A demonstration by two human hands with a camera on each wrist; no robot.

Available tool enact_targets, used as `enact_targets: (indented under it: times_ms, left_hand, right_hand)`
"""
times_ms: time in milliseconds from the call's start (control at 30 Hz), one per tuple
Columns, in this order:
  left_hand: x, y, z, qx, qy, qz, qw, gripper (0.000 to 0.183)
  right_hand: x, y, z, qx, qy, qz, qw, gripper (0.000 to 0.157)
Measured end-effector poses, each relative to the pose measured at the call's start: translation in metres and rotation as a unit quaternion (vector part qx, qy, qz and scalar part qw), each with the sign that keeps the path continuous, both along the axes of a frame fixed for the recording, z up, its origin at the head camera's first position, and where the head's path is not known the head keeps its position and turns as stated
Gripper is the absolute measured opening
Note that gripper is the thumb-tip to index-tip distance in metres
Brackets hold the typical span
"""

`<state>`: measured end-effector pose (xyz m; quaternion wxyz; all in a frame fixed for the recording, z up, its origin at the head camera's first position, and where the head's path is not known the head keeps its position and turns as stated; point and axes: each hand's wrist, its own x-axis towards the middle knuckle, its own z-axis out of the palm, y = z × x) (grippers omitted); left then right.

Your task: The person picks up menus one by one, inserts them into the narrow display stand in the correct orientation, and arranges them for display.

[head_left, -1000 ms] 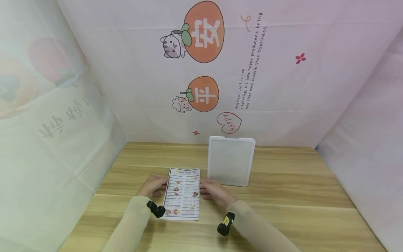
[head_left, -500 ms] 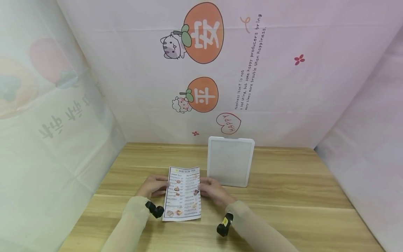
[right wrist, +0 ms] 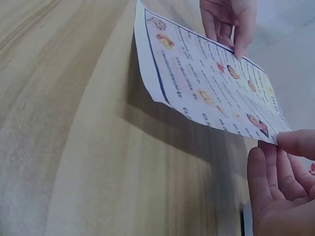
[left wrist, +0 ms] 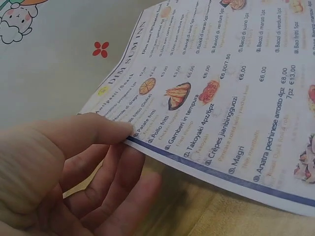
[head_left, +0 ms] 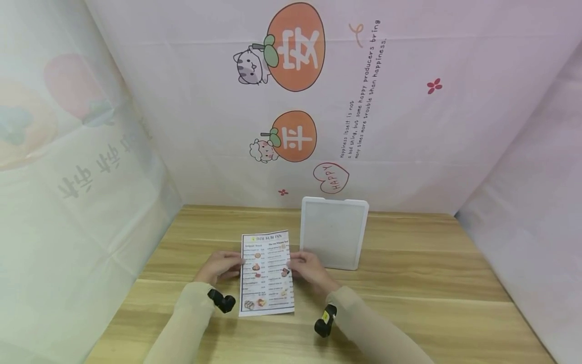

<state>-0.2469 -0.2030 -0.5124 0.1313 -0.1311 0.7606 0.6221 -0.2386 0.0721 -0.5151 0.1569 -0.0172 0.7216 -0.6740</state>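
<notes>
A printed paper menu point(head_left: 267, 275) headed "DIM SUM INN" is held above the tabletop, its shadow falling below it in the right wrist view. My left hand point(head_left: 220, 267) pinches its left edge, thumb on top and fingers underneath, as the left wrist view point(left wrist: 93, 167) of that hand shows. On the opposite edge my right hand point(head_left: 311, 271) pinches the sheet between thumb and fingers. Behind the right hand, a white-rimmed rectangular frame point(head_left: 333, 232) with a greyish panel stands tilted near the back of the table.
The wooden table point(head_left: 423, 283) reaches back to a white printed cloth wall point(head_left: 400, 151). Similar cloth hangs along the left and right sides. Each wrist carries a small black camera, the left one point(head_left: 222, 301) beside the menu's lower edge.
Both hands have raised the menu from near the table; its top edge has risen in the head view and the sheet has turned slightly. The white frame has stayed put.
</notes>
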Motion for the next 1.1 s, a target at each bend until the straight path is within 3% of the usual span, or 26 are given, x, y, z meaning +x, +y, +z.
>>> enact_targets:
  times_ms: [367,567,733,1100]
  left_hand:
    - [-0.003,-0.005,0.008,-0.022,0.022,-0.038,0.9988,0.04]
    - [-0.007,-0.007,0.012,0.005,0.041,-0.057,0.9975,0.04]
    - [-0.008,-0.006,0.017,0.024,0.047,-0.067,0.9964,0.036]
    - [-0.008,0.0,0.028,-0.012,0.075,-0.095,0.9926,0.043]
  right_hand:
    - [-0.005,0.004,0.009,0.019,0.027,0.003,0.999,0.031]
    - [-0.003,0.007,0.018,0.05,0.064,-0.001,0.997,0.024]
    - [-0.004,0.012,0.021,0.04,0.079,0.003,0.996,0.019]
    - [-0.006,0.026,0.032,0.055,0.106,0.011,0.993,0.024]
